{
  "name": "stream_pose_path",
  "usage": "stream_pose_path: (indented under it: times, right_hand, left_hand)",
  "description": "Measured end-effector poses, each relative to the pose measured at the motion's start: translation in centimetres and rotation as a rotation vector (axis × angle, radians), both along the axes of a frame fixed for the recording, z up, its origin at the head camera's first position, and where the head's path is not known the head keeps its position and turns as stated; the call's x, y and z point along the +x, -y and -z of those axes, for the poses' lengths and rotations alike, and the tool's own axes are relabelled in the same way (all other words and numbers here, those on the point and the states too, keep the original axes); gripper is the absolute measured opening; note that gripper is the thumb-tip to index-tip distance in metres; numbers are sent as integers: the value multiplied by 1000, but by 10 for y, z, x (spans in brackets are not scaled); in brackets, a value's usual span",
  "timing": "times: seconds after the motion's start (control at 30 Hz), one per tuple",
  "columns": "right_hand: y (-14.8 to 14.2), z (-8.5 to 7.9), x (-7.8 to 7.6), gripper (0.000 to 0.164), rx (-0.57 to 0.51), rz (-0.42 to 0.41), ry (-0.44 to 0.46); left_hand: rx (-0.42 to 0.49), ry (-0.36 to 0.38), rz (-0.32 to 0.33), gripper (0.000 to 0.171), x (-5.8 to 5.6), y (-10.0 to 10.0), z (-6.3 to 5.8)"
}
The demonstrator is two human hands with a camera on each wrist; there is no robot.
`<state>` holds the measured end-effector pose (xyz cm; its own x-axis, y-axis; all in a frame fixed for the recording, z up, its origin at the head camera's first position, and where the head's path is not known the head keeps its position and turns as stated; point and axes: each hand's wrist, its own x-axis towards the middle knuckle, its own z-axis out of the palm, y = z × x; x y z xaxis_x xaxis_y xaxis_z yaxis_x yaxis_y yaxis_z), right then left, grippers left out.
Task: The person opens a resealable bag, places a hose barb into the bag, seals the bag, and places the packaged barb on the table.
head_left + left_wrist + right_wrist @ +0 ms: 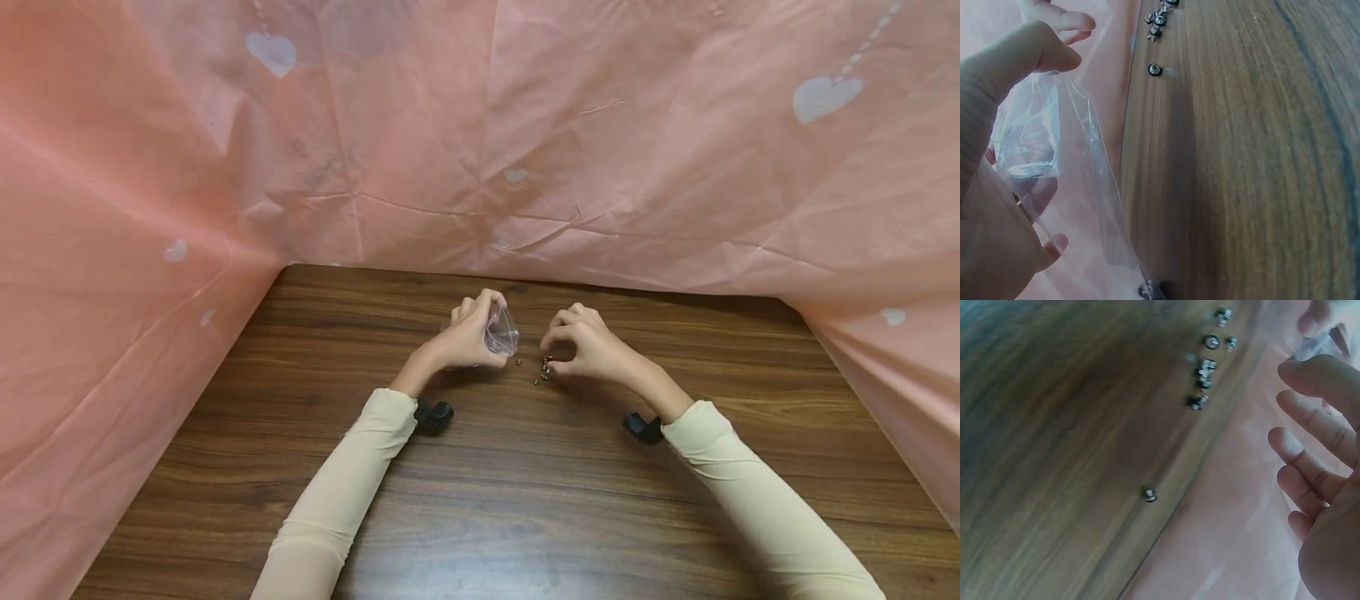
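Observation:
My left hand [463,340] grips a clear plastic zip bag [504,333], its thumb and fingers spread around the mouth, which gapes toward the right. At the bag's lower corner in the left wrist view, a small dark metal piece [1147,289] shows. Just right of the bag, my right hand [590,348] hovers over several small metal screws [1204,375] scattered on the table. Its fingers are bent loosely and apart, with nothing visible between them. One screw [1155,70] lies nearer the bag, and another screw [1149,494] sits away from the cluster.
The brown wood-grain table [480,500] extends beneath both arms. A pink sheet with white hearts [420,150] hangs behind the table and along its sides. Black wrist cameras [433,417] sit below each wrist, beside the pale sleeves [345,475].

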<state>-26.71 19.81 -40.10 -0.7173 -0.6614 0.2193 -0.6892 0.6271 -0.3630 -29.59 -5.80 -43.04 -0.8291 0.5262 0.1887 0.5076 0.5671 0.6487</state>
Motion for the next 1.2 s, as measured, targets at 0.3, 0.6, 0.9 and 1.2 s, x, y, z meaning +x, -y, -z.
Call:
stream_pose_path:
  times: [0.3,0.6,0.9,1.2]
  right_hand:
    - [1,11,3,17,41,-25,-1]
    - [3,17,8,14,87,-39,-1]
    - [4,22,7,13,117,-45,-19]
    - [6,22,7,11,122,-55,-22]
  left_hand:
    - [9,19,-1,82,0,0,-1]
    - [0,23,9,82,2,0,-3]
    - [-11,33,9,80,2,-1,-3]
    - [-5,45,14,80,2,-1,-2]
